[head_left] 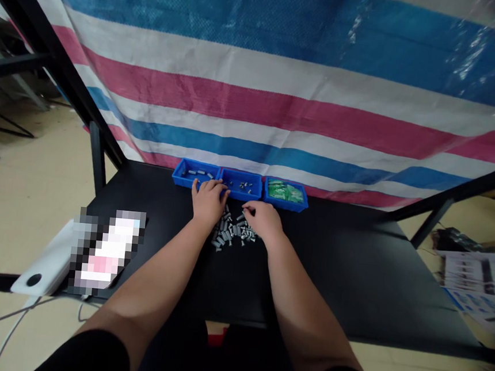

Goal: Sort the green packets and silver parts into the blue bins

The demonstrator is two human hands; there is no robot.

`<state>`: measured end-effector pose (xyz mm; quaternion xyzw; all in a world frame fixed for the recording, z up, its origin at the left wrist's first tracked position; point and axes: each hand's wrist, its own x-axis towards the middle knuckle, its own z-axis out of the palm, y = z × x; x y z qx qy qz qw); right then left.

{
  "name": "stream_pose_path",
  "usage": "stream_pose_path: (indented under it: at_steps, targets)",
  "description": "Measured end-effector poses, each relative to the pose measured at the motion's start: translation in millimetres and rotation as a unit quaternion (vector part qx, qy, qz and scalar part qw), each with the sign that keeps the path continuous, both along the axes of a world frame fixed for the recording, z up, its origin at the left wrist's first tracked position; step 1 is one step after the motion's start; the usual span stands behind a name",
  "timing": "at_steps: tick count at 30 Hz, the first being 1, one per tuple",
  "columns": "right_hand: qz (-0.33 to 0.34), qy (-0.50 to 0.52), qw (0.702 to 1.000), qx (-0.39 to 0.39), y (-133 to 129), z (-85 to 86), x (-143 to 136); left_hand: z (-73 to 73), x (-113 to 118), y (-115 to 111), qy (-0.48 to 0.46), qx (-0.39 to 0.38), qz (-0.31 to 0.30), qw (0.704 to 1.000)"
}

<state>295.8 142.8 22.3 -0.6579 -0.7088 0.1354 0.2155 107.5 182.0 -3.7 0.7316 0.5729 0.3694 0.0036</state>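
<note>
A mixed pile of grey plastic wall plugs and silver screws (226, 234) lies on the black table in front of three blue bins. My left hand (208, 202) rests at the front edge of the left bin (181, 181), its fingers apart and nothing visible in them. Over the pile's right side, my right hand (265, 220) has thumb and fingers pinched; what is between them is too small to name. Several grey plugs lie in the left bin. The middle bin (240, 195) has a few small screws, and the right bin (287, 204) holds green packets.
A phone (109, 248) with a blurred screen lies on the table (352, 275) at left, beside a white device (45, 263) with cables. A striped plastic sheet (280, 107) hangs behind the bins. Black frame bars slope along both sides. Printed papers (477, 280) are at far right.
</note>
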Motion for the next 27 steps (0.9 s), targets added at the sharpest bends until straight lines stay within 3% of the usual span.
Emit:
stream_pose_path:
  at_steps: [8,23,27]
  targets:
    - [0.010,0.001,0.999,-0.039,4,-5.7,-3,0.8,-4,7,-0.014,-0.005,-0.042,0.999]
    - [0.053,0.056,0.997,0.004,9,-23.0,-7,-4.3,-5,8,-0.006,-0.002,-0.047,0.999]
    - [0.070,0.080,0.991,0.085,7,-14.9,-8,-5.6,-6,9,-0.003,0.003,-0.051,0.999]
